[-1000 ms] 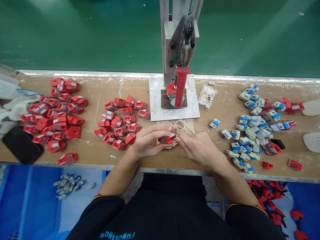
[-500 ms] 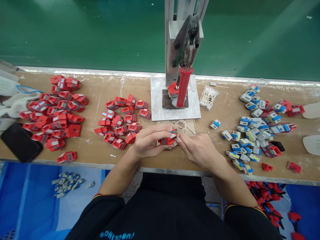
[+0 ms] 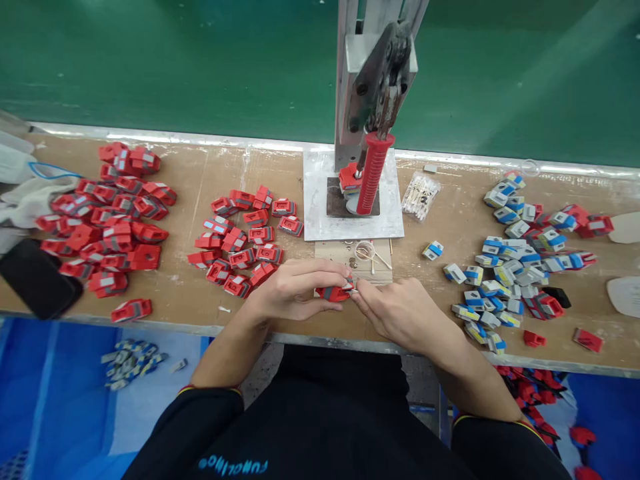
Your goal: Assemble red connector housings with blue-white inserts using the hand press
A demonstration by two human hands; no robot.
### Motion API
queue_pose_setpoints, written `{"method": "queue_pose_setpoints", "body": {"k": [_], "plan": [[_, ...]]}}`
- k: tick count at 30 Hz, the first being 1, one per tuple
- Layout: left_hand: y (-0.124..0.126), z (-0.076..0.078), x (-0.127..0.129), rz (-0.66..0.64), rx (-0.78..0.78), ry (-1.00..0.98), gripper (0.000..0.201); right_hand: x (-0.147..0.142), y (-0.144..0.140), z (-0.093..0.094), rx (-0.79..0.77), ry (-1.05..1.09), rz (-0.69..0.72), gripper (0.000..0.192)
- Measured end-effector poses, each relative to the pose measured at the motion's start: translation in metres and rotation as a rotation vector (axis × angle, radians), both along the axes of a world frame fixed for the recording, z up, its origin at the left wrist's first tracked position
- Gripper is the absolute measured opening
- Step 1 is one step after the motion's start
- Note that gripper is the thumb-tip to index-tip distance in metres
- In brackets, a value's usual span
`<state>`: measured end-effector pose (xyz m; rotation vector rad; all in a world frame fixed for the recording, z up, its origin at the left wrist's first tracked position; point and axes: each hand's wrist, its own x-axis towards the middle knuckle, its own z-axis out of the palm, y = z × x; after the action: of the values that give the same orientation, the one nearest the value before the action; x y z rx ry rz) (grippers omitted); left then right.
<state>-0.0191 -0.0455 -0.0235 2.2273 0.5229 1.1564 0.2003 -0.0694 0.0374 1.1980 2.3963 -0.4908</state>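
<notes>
Red-handled press [image 3: 373, 175] at back; red pieces [image 3: 105, 220] left; blue-grey pieces [image 3: 505, 267] right; possibly phone [image 3: 35, 277].

The left hand [image 3: 295, 291] covers most of the small red part [image 3: 334, 293] it grips, so only a red-and-grey sliver shows between the fingers. Whatever the right hand [image 3: 395, 312] pinches at that part's end is too small to make out. The press frame [image 3: 373, 67] is cut off by the top edge. The black phone [image 3: 35, 280] and white cloth [image 3: 25, 200] run off the left edge, and the pale pieces [image 3: 625, 293] off the right. The bits on the small wooden block [image 3: 350, 252] are too tiny to identify.
</notes>
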Motion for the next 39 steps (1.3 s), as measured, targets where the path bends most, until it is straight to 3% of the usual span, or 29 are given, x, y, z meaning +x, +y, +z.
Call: {"method": "queue_pose_setpoints", "body": {"k": [10, 19, 29, 34, 37, 39], "plan": [[0.009, 0.005, -0.011, -0.257, -0.216, 0.092, 0.037, -0.003, -0.002, 0.001, -0.142, -0.012, 0.029, 0.047], [0.013, 0.008, -0.015, -0.347, -0.426, 0.243, 0.029, -0.003, -0.005, -0.003, -0.148, -0.008, 0.054, 0.043], [0.016, 0.007, -0.013, -0.458, -0.474, 0.327, 0.026, 0.002, -0.009, -0.005, -0.109, 0.06, 0.113, 0.029], [0.016, 0.01, -0.015, -0.348, -0.374, 0.13, 0.033, 0.014, -0.01, -0.008, 0.06, 0.226, 0.104, 0.044], [0.015, 0.01, -0.018, -0.265, -0.344, 0.056, 0.033, 0.037, -0.009, -0.004, 0.198, 0.473, 0.096, 0.055], [0.016, 0.01, -0.02, -0.218, -0.314, 0.037, 0.031, 0.058, -0.006, 0.0, 0.286, 0.577, 0.015, 0.058]]}}
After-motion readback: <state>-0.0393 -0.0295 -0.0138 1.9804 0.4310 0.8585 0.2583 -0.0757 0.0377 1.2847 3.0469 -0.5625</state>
